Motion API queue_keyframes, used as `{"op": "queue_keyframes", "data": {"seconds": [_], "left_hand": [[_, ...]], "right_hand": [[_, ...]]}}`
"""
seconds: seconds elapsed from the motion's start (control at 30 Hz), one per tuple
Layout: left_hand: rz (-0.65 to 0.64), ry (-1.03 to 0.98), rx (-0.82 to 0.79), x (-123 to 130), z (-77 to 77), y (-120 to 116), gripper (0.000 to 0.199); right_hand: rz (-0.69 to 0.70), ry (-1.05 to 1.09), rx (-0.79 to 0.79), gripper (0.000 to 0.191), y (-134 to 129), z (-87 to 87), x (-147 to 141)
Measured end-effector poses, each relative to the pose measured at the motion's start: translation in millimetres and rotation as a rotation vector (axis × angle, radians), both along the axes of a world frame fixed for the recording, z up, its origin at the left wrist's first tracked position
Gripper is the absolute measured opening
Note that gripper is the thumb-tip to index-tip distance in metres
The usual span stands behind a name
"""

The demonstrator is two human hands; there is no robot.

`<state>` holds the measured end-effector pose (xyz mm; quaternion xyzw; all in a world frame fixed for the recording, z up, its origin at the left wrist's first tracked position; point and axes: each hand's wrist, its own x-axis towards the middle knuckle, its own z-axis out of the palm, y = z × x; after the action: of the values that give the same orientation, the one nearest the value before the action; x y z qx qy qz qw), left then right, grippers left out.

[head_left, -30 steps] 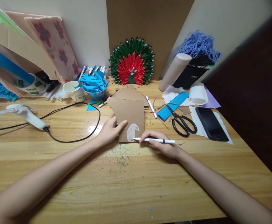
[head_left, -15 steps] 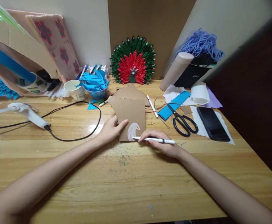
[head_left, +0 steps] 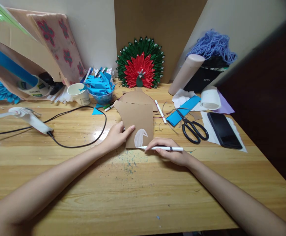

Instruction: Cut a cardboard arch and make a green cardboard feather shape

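Observation:
My left hand point(head_left: 117, 136) grips the left edge of a brown cardboard piece point(head_left: 138, 114), its thumb on top and its other fingers partly hidden underneath. A white curved shape point(head_left: 139, 137) is coloured near the cardboard's lower right corner. My right hand point(head_left: 168, 150) is closed around a white marker point(head_left: 176, 149), whose tip touches the bottom of that shape. Behind, partly covered by the held piece, lies a rounded brown cardboard piece point(head_left: 143, 96).
Black-handled scissors point(head_left: 194, 131), a blue folded strip point(head_left: 184, 110) and a phone point(head_left: 223, 130) lie to the right. A glue gun point(head_left: 32, 120) with a looping cable is at the left. A green and red fan-shaped craft point(head_left: 140, 65) stands at the back.
The marker tip has shifted slightly down and left, to the bottom of the white shape. My left hand still holds the cardboard in the same place.

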<state>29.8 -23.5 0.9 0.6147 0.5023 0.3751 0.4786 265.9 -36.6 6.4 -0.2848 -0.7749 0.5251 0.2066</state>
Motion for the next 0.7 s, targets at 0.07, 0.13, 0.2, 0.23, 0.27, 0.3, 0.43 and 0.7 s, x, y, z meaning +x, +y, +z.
{"op": "queue_keyframes", "data": {"seconds": [0.07,0.13,0.2,0.23,0.27,0.3,0.43,0.7], "left_hand": [[0.001,0.007,0.000,-0.1,0.0,-0.1,0.038],[0.002,0.018,0.001,-0.3,-0.3,-0.1,0.037],[0.002,0.022,0.002,-0.4,-0.9,-0.1,0.037],[0.001,0.019,0.002,-0.5,-1.2,0.0,0.037],[0.001,0.013,0.001,-0.5,-1.5,0.1,0.037],[0.002,0.008,0.000,-0.5,-1.7,0.2,0.038],[0.006,0.013,-0.016,0.1,-0.9,0.4,0.038],[0.009,-0.005,-0.031,1.6,2.4,-0.7,0.039]], "right_hand": [[0.011,-0.009,0.011,0.026,0.0,-0.1,0.2],[0.007,-0.009,0.011,0.025,-0.1,0.0,0.3],[-0.010,-0.001,-0.001,0.025,-0.3,0.1,0.2],[-0.016,0.002,-0.007,0.024,-0.4,0.1,0.1],[-0.017,0.003,-0.011,0.024,-0.6,0.1,0.0],[-0.015,0.002,-0.012,0.025,-0.7,0.0,-0.1],[-0.027,0.020,-0.027,0.024,-0.8,-1.6,0.0],[-0.046,0.031,-0.044,0.024,0.1,-1.1,0.4]]}}
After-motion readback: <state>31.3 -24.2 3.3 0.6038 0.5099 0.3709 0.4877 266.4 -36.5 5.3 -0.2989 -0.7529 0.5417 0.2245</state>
